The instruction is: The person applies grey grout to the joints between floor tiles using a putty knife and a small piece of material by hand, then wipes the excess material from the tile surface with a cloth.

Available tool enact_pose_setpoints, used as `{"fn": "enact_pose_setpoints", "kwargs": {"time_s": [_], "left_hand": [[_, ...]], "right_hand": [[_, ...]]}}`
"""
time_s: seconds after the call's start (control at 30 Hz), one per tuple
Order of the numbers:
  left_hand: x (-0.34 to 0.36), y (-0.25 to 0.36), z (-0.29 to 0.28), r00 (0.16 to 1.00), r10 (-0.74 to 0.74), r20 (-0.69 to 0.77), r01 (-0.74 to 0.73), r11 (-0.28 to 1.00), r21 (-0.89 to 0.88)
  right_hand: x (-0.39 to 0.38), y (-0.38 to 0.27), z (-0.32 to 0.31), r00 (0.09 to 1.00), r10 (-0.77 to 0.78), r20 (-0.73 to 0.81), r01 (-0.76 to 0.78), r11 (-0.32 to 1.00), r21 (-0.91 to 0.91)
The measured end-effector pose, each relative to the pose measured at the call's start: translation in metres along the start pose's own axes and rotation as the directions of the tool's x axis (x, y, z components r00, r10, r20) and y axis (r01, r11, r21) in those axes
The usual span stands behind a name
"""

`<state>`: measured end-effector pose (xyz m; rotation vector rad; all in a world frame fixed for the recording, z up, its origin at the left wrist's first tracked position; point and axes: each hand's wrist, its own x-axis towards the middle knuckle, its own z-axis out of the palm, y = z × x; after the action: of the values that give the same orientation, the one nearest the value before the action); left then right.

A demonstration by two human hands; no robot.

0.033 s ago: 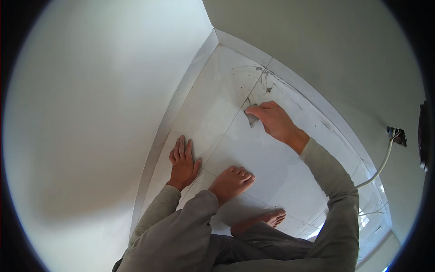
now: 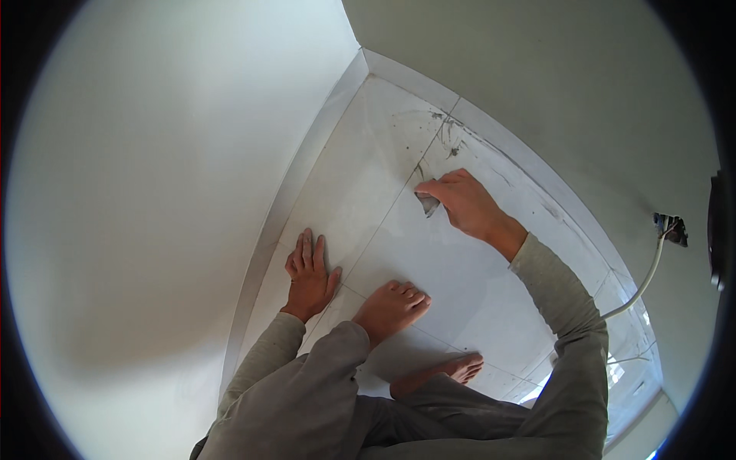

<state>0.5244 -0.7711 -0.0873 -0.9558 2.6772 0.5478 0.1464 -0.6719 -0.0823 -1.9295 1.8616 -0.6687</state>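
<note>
Pinched between the thumb and fingers of my right hand (image 2: pixel 474 205) is a small flat grey scraper (image 2: pixel 427 205). Its lower edge is at the white floor tile, just right of a joint line (image 2: pixel 387 222); whether it touches the tile I cannot tell. Much of it is hidden by my fingers. My left hand (image 2: pixel 309 280) lies flat with fingers spread on the tile near the left skirting, holding nothing. Dark smears of dirt (image 2: pixel 454 152) mark the tiles beyond my right hand, around the joint and along the far skirting.
Skirting tiles (image 2: pixel 308 157) run along both walls and meet in the far corner. My bare feet (image 2: pixel 393 310) stand between my arms. At right, a pale cable (image 2: pixel 652 274) hangs from an open wall box (image 2: pixel 671 229) and passes behind my right sleeve.
My right hand has shifted very slightly, and a little more of the scraper's face shows. My left hand and feet are in the same place.
</note>
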Motion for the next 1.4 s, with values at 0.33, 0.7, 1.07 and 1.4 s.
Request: {"fn": "enact_pose_setpoints", "kwargs": {"time_s": [0.33,0.7,1.07,1.4], "left_hand": [[0.004,-0.002,0.005,0.995,-0.015,0.1,0.009,0.998,0.061],[0.007,-0.003,-0.002,0.968,-0.044,0.246,0.025,0.996,0.08],[0.01,-0.001,-0.001,0.974,-0.043,0.221,0.034,0.998,0.047],[0.018,0.001,0.006,0.971,-0.029,0.236,0.016,0.998,0.056]], "right_hand": [[-0.012,-0.039,0.009,0.981,0.192,0.024,-0.193,0.976,0.096],[-0.001,-0.039,0.052,0.835,0.386,-0.393,-0.348,0.922,0.169],[0.035,-0.004,0.018,0.849,0.351,-0.394,-0.403,0.914,-0.054],[0.078,0.052,0.009,0.944,-0.031,-0.328,-0.147,0.852,-0.503]]}}
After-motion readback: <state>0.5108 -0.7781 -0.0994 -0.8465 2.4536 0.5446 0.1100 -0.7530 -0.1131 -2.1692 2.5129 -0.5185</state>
